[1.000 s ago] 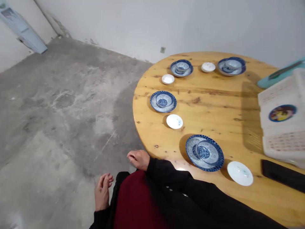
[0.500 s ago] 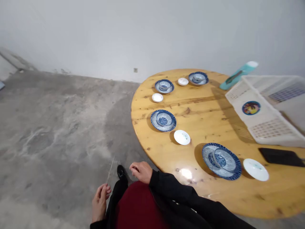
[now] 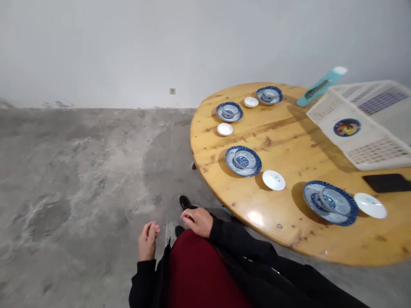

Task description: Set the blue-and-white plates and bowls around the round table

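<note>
Left hand is low by your left hip over the bare floor, fingers half bent, palm in, holding nothing. Right hand is just right of it at your front, curled into a loose fist, knuckles up, nothing showing in it. Both are off the table, whose rim starts up and right of the right hand. Nearest ware to that hand is the blue plate with a bowl sitting in it, slightly off centre. A white saucer lies just right of the plate, apart from it. Further right there's a second plate-and-bowl set with its own saucer, and two more sets sit well beyond, at the far rim. My read: you're side-on to the table, so square up before any reach and lead with the right hand, it's the closer one. Open the fist first. That bowl is loose on the plate, so grip the plate under its rim and keep it level, or lift the bowl on its own. The glaze looks slick, so use the left hand as support. The white basket and a black flat item are far right of both hands
</note>
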Motion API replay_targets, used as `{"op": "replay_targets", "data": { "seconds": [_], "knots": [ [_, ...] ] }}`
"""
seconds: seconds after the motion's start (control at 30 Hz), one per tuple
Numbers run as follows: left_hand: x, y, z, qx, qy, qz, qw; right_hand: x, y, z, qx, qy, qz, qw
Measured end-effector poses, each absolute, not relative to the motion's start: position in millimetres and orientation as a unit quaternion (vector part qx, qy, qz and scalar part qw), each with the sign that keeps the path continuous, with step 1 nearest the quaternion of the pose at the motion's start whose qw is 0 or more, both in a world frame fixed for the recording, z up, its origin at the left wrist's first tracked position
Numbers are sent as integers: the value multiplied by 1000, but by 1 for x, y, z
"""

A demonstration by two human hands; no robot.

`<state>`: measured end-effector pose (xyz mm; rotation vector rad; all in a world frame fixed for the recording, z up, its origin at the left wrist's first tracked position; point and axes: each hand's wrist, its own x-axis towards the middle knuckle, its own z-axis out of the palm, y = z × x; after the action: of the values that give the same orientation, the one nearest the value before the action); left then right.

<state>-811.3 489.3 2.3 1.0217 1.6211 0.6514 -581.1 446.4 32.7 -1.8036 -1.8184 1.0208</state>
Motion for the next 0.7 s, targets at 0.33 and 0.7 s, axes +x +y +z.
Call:
{"op": "replay_targets", "data": {
  "seconds": [0.33, 0.7],
  "knots": [
    [-782, 653, -5, 500, 624, 191, 569, -568, 621, 14, -655, -634, 353, 212],
    [-790, 833, 2, 426, 702, 273, 500, -519, 783, 20, -674, -613, 373, 175]
  ]
}}
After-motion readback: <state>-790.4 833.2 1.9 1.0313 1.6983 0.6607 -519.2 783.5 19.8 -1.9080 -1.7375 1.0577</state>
